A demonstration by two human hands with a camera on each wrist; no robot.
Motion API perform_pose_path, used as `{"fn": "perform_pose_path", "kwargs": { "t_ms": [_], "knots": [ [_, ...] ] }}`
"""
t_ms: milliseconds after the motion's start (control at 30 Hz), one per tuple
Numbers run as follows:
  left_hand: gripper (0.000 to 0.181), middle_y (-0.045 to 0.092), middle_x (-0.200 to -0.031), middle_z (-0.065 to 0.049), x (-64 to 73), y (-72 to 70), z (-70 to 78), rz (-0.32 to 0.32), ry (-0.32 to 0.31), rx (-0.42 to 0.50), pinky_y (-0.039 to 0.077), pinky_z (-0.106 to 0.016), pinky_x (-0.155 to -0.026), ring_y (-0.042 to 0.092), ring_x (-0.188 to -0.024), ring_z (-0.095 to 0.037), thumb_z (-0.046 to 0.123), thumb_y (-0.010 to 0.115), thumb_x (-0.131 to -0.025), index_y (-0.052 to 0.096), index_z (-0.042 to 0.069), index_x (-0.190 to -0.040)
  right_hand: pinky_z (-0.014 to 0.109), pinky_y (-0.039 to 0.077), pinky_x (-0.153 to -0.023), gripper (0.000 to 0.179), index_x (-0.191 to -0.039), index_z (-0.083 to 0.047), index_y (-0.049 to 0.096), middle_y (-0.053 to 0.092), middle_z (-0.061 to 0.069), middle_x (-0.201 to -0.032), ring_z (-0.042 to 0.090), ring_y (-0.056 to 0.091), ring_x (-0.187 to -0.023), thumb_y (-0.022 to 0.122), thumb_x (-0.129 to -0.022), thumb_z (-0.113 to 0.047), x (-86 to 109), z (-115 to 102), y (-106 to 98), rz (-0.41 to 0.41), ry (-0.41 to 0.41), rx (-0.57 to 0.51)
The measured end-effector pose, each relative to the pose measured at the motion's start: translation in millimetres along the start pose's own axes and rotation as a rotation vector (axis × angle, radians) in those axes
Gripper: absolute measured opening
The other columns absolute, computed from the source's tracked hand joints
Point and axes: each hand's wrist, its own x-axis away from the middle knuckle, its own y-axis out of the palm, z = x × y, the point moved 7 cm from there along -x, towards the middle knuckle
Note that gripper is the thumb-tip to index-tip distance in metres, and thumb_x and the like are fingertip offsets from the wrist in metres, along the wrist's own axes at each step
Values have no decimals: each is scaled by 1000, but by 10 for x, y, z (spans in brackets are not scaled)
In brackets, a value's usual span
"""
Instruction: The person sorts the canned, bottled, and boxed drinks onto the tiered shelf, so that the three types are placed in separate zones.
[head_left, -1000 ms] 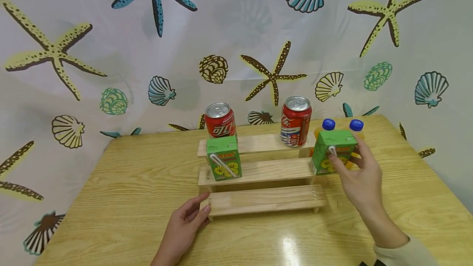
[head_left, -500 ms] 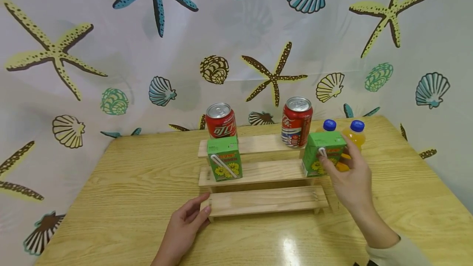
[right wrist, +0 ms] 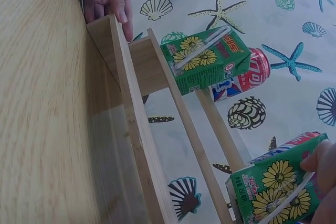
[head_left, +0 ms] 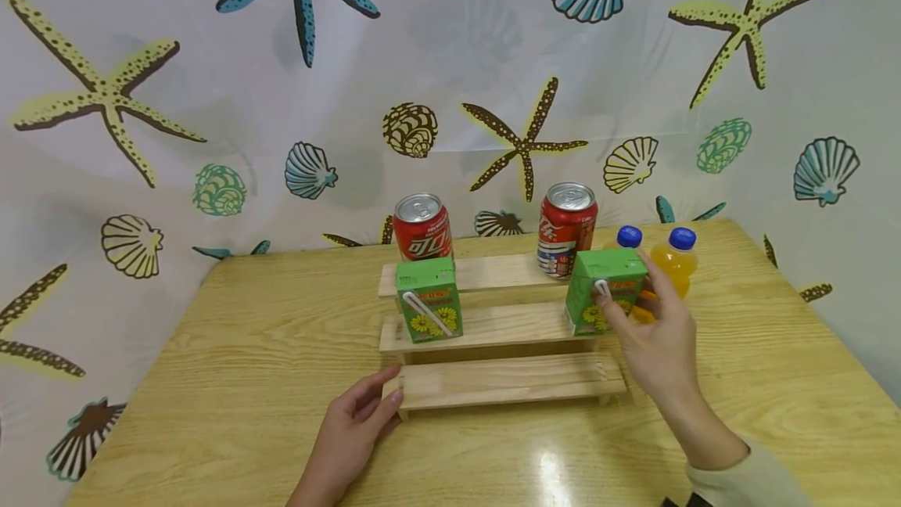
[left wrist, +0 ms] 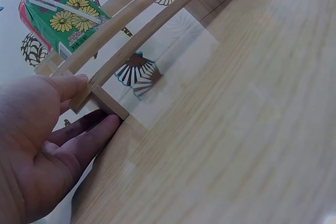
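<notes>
I look down on a pale wood-grained surface [head_left: 281, 327], with a patch of glare at its near side. Beyond its far edge hangs a whitish cloth [head_left: 352, 77], softly creased and printed with starfish and shells in blue, yellow and brown.

On the surface I see a three-step rack [head_left: 507, 382] of smooth, flat light wood. My left hand [head_left: 352, 429] grips the left end of its lowest, nearest step, thumb above and fingers below. My right hand [head_left: 662, 339] is clamped on the right carton [head_left: 590, 300], a green, square-edged box upright at the right end of the middle step; I can't tell whether its base bears on the wood.

The left carton [head_left: 425, 274], its match, stands at that step's left end. On the far step are two round red metal cans [head_left: 566, 229]. Further right, orange bottles [head_left: 677, 263] with ribbed-looking blue caps [head_left: 682, 239] show partly behind my right hand.
</notes>
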Motion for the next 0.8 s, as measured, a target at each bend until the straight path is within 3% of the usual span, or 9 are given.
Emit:
{"fn": "perform_pose_path", "kwargs": {
  "t_ms": [400,800],
  "knots": [
    [50,51,-147,-18,2,-1,9,-6,7,-2,60,-28,-90,52,-134,-34,34,72,-93,60,16,-138,8,51,-81,63,-149,-23,47,63,11,-127,30,61,-114,74,-92,-15,23,-30,83,5,-6,0],
    [50,52,-146,-18,-5,5,7,-2,4,6,60,-28,-89,53,-133,-34,33,73,-93,60,16,-138,13,54,-78,64,-149,-23,47,63,12,-127,33,63,-112,74,-92,-15,20,-46,147,8,-6,-7]
  ]
}}
